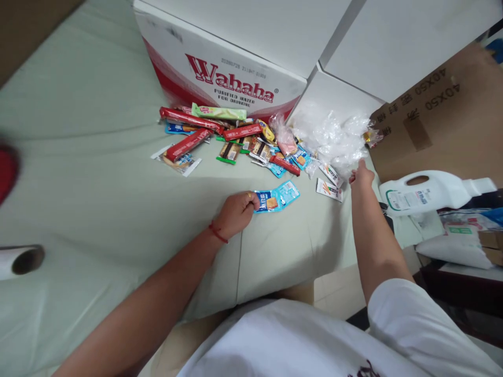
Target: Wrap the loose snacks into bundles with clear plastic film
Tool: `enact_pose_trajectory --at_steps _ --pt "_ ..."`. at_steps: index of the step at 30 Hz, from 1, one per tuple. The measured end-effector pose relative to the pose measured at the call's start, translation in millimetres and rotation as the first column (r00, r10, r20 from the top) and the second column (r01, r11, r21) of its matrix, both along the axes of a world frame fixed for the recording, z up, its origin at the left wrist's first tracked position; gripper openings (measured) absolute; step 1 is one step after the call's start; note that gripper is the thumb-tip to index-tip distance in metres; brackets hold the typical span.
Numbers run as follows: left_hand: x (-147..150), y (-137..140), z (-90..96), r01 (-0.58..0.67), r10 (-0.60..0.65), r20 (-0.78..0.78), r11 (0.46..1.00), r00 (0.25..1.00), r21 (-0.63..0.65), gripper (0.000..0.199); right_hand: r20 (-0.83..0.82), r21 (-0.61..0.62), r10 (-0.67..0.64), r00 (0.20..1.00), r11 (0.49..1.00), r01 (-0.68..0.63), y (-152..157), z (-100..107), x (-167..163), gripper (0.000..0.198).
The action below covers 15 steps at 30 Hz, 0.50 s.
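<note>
Pinched at its left end by my left hand (pixel 238 213) is a blue snack packet (pixel 278 198), held low over the pale green cloth. At the right, my right hand (pixel 361 176) has its fingers closed at the near edge of a heap of clear plastic bags (pixel 334 136); a bag's edge seems to be between them, partly hidden. Two small white packets (pixel 329 189) lie left of that hand. Beyond my left hand is a pile of wrapped snacks, with red bars (pixel 189 144), a green wrapper (pixel 218 113) and brown-and-green packets (pixel 228 152).
A Wahaba-type white and red carton (pixel 220 68), printed "Wahaha", stands behind the snacks. White boxes (pixel 408 42) and a brown cardboard box (pixel 436 120) rise at the right. A white jug (pixel 428 192) lies beside my right forearm. A roll (pixel 19 262) sits far left.
</note>
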<state>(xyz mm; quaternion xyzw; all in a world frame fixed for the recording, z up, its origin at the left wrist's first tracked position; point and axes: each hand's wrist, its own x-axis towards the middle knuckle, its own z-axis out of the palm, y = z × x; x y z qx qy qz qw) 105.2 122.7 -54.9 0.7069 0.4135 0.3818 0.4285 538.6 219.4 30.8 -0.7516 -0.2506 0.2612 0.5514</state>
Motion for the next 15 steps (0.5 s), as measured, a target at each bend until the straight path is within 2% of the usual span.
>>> enact_pose_trajectory --at_steps 4,8,10,12,15 --pt "0 0 -1.4 -0.004 0.004 0.001 1.0 1.0 0.003 0.021 -0.075 -0.028 -0.123 0.99 0.992 0.121 -4 3 -5 0.036" --pt "0 0 -2.7 -0.009 0.009 -0.015 1.0 1.0 -0.003 0.021 -0.13 0.101 -0.092 0.987 0.989 0.105 -35 15 -17 0.031" --pt "0 -1 -2.0 0.0 0.0 -0.005 1.0 1.0 0.014 0.021 -0.198 0.236 0.0 0.98 0.971 0.048 -61 19 -27 0.031" --pt "1 -3 0.1 0.046 -0.047 0.025 0.998 0.999 0.053 0.02 -0.261 0.355 0.156 0.953 0.933 -0.055 -89 17 -44 0.034" --pt "5 -11 5.8 0.126 -0.133 0.11 0.99 0.985 0.069 0.015 -0.268 0.364 0.367 0.891 0.895 -0.259 -127 4 -81 0.035"
